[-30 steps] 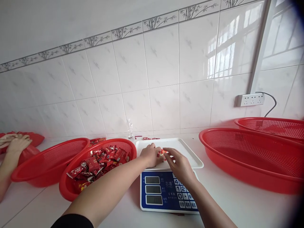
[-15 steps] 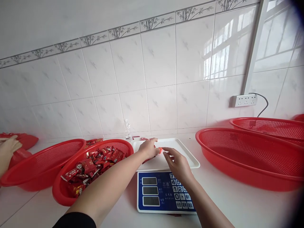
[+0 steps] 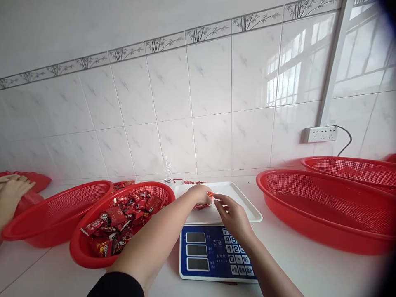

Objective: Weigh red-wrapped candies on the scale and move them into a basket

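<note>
The left hand [image 3: 200, 194] has been brought closer to the right hand [image 3: 233, 211], whose fingers are parted. Atop the scale [image 3: 218, 262], red packets [image 3: 203, 206] are partly covered, apparently for steadying; the left grip cannot be told.

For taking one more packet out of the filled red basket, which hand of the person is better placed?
Probably the left hand: over the white tray, it is nearer the filled red basket. The right hand is farther off, with the left forearm between it and the basket.
</note>
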Tool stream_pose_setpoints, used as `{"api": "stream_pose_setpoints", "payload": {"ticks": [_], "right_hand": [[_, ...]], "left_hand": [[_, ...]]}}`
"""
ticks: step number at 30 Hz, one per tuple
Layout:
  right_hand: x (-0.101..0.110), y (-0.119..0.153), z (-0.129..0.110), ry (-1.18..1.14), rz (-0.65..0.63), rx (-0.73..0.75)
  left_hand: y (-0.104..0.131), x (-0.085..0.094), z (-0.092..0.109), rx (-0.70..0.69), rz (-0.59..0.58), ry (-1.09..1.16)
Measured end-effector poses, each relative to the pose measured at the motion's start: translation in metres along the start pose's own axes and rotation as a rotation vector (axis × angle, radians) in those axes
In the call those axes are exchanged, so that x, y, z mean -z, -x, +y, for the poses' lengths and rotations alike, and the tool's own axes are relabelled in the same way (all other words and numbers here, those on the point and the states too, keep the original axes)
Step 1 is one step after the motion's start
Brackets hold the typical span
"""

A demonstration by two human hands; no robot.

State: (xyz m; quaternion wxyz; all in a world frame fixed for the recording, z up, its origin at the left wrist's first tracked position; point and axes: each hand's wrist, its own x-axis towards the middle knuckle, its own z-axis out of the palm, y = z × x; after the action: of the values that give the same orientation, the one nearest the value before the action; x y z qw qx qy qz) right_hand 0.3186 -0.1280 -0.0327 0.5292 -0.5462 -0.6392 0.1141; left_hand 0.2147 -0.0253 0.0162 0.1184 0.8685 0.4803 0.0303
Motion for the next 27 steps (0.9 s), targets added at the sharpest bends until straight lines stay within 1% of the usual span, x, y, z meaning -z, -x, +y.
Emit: {"api": "stream_pose_setpoints", "payload": {"ticks": [2,5,7,9,11,13,15,17,19,21,22,24,27], "right_hand": [[0.0,0.0,0.0,0.01,0.007,0.004],[0.0,0.0,0.001,0.023,0.019,0.019],[0.0,0.0,0.001,0.039,0.024,0.027],[-0.001,0.0,0.002,0.056,0.028,0.026],[-0.001,0.001,0.003,0.074,0.035,0.019],[-0.001,0.002,0.003,0.094,0.046,0.007],[-0.001,0.003,0.002,0.114,0.06,-0.001],[-0.001,0.004,0.0,0.13,0.074,0.007],[-0.002,0.006,-0.002,0.141,0.083,0.022],[-0.004,0.008,-0.002,0.144,0.091,0.031],[-0.005,0.008,-0.002,0.145,0.094,0.028],[-0.006,0.009,0.0,0.15,0.103,0.013],[-0.009,0.008,0.005,0.163,0.118,-0.016]], "left_hand": [[-0.001,-0.003,-0.001,0.003,0.022,0.007],[0.0,-0.007,-0.003,0.027,0.105,0.023],[0.003,-0.005,-0.009,0.04,0.161,0.057],[0.01,0.005,-0.02,0.045,0.247,0.101],[0.023,0.022,-0.039,0.061,0.363,0.148],[0.042,0.046,-0.066,0.115,0.478,0.192],[0.067,0.07,-0.101,0.189,0.561,0.196],[0.096,0.092,-0.141,0.317,0.686,0.123],[0.126,0.108,-0.183,0.448,0.781,0.018],[0.153,0.118,-0.223,0.552,0.885,-0.133],[0.164,0.121,-0.241,0.583,0.909,-0.196],[0.182,0.122,-0.271,0.632,0.925,-0.298],[0.195,0.116,-0.303,0.658,0.879,-0.458]]}}
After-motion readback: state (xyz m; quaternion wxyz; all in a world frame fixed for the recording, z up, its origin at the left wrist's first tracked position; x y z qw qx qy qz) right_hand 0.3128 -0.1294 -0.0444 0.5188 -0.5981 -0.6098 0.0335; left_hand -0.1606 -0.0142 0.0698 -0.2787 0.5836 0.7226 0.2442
